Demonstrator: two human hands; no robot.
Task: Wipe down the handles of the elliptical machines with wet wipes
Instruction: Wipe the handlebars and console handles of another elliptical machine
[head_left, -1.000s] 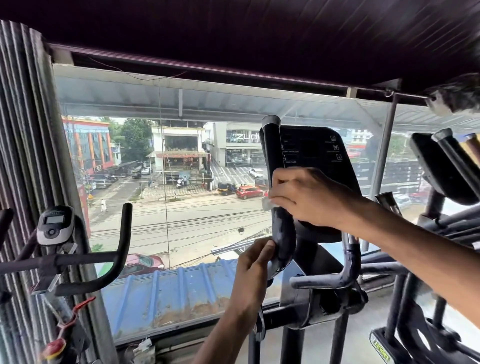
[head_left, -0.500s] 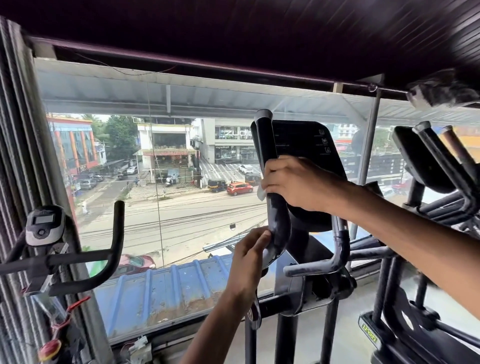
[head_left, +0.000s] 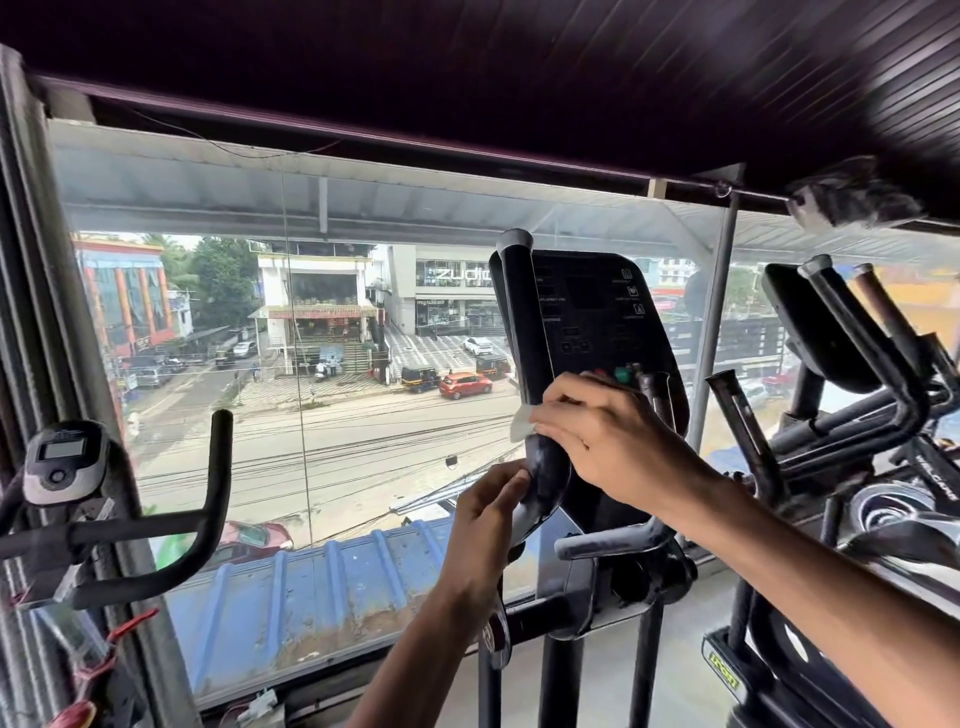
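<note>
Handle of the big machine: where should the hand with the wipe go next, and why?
Probably slide the right hand, pressing the wipe around the middle of the handle, up toward the grey cap. The stretch above looks dull and dry, the part below shiny. The left hand grips the lower bend.

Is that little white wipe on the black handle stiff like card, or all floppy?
Probably floppy: the wipe bends round the handle under the right hand, and a crumpled corner pokes out. It looks thin, so it likely weighs almost nothing. As a wet wipe, it may cling to the handle instead of sliding off.
</note>
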